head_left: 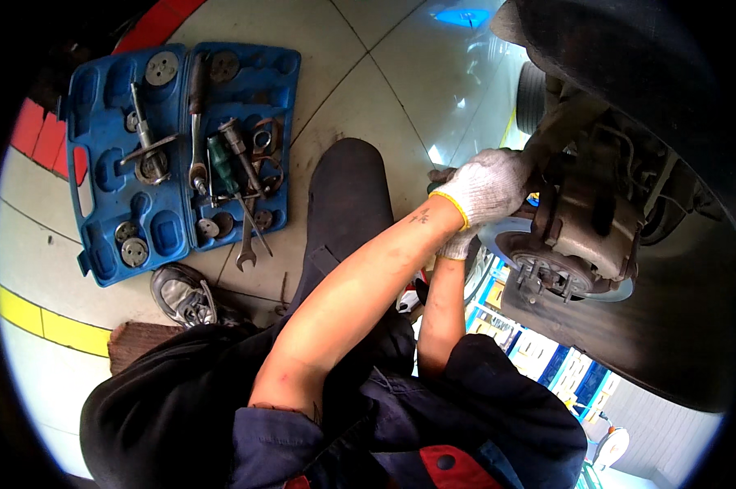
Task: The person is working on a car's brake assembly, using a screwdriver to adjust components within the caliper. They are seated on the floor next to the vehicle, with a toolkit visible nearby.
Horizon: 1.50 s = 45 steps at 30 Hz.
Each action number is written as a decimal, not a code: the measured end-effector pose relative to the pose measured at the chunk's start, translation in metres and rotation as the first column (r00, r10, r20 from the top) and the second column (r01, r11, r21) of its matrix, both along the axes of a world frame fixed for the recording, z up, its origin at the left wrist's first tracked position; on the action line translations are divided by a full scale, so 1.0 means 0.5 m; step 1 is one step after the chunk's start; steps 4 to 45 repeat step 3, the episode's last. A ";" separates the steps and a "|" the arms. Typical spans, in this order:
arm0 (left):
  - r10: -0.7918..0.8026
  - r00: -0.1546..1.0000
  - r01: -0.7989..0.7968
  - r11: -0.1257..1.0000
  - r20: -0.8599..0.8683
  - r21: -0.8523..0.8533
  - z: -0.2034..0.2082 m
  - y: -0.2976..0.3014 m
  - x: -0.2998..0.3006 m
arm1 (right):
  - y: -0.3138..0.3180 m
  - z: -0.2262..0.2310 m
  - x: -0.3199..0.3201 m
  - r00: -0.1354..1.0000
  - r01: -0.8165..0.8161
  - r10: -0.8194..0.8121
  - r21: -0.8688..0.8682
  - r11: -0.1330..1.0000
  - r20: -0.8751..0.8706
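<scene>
Presently, both gloved hands, left hand point(486, 186) above right hand point(457, 244), close together, grip the brake caliper point(592, 220) beside the brake disc point(498, 236).

left hand point(486, 189): gloved, on the brake caliper point(596, 224)
right hand point(457, 243): gloved, beneath it
tool case point(172, 147): open on floor

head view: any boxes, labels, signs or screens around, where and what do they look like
Tool case: lying open on the floor, upper left; blue plastic, two halves, metal discs and tools inside.
Cardboard boxes: on the floor below the brake disc; white and blue with yellow trim.
No screens or signs show.
</scene>
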<state>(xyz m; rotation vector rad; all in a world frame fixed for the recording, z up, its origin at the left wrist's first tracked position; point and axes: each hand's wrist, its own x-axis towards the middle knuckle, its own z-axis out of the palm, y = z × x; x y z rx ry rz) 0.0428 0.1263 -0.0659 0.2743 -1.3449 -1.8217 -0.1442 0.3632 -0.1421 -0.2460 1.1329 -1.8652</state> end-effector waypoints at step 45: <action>-0.134 0.990 0.136 0.989 0.036 -0.061 -0.010 -0.007 0.008 | -0.029 -0.008 0.026 0.999 -0.033 0.032 -0.028 0.999 -0.026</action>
